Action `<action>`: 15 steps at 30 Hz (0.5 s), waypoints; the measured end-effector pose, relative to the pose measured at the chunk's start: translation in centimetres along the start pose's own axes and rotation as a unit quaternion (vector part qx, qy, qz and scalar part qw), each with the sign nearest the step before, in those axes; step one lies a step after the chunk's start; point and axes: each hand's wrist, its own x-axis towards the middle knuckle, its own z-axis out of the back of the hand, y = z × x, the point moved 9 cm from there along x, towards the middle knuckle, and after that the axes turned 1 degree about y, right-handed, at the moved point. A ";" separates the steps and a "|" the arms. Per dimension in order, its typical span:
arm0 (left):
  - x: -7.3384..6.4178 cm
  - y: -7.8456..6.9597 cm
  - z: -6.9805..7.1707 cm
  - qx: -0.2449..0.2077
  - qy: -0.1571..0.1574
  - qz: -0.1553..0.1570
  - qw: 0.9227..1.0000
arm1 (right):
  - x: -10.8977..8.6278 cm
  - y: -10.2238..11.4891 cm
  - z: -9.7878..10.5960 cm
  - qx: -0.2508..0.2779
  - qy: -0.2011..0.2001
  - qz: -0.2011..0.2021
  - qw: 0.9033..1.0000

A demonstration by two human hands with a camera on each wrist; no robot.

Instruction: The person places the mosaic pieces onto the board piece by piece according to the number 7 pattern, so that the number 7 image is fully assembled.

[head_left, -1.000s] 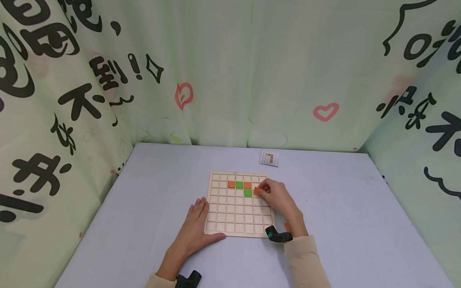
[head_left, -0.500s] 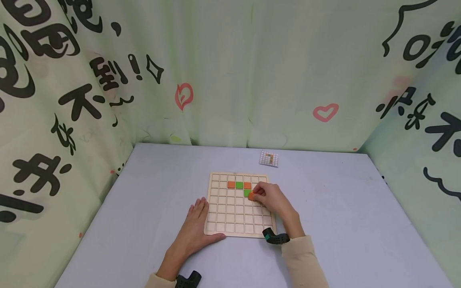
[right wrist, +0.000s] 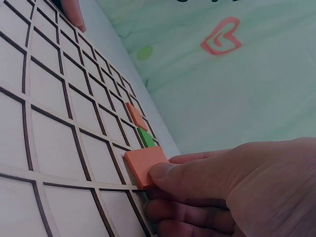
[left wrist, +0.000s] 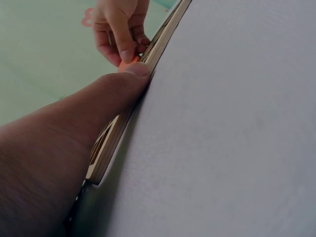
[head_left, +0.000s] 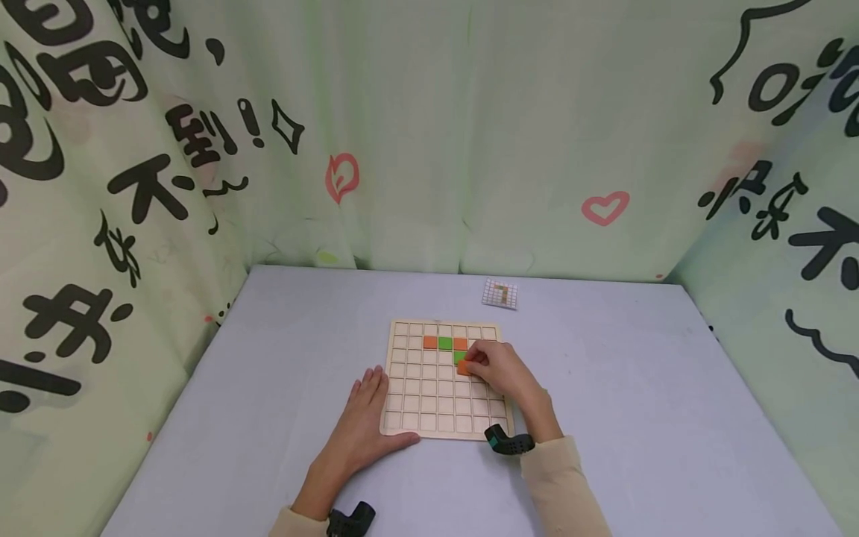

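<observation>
A wooden grid board (head_left: 429, 406) lies on the table. Along its second row from the far edge sit an orange tile (head_left: 430, 342), a green tile (head_left: 445, 343) and another orange tile (head_left: 459, 344); a second green tile (head_left: 459, 358) is just below the last. My right hand (head_left: 499, 369) pinches an orange square tile (right wrist: 143, 165) between thumb and fingers, tilted at a cell below that green tile. My left hand (head_left: 367, 421) lies with straight fingers along the board's left edge, its thumb (left wrist: 136, 69) at the near edge.
A small card (head_left: 499, 293) printed with a coloured grid pattern lies on the white-covered table (head_left: 604, 373) beyond the board. Pale green curtains (head_left: 523, 134) with black writing and red hearts stand around the back and sides.
My right hand has moved left and slightly nearer with the orange tile, from the right of the lower green tile to the cell below it. The left hand has stayed in place.
</observation>
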 end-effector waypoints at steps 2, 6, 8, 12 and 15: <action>0.0 0.0 0.1 0.001 -0.002 -0.001 1.000 | 0.0 -0.1 0.0 0.002 -0.003 -0.002 1.000; 0.0 0.0 0.1 0.004 -0.005 -0.005 1.000 | -0.1 -0.3 -0.2 0.012 -0.008 -0.012 1.000; 0.0 0.0 0.1 0.002 -0.005 -0.006 1.000 | -0.1 -0.3 -0.2 0.012 -0.011 -0.012 1.000; 0.0 0.1 0.0 0.000 -0.004 -0.007 1.000 | -0.4 -0.3 -0.2 0.007 -0.013 -0.011 1.000; 0.0 0.1 -0.1 0.001 -0.002 -0.005 1.000 | -0.5 -0.3 -0.3 0.002 -0.014 -0.009 1.000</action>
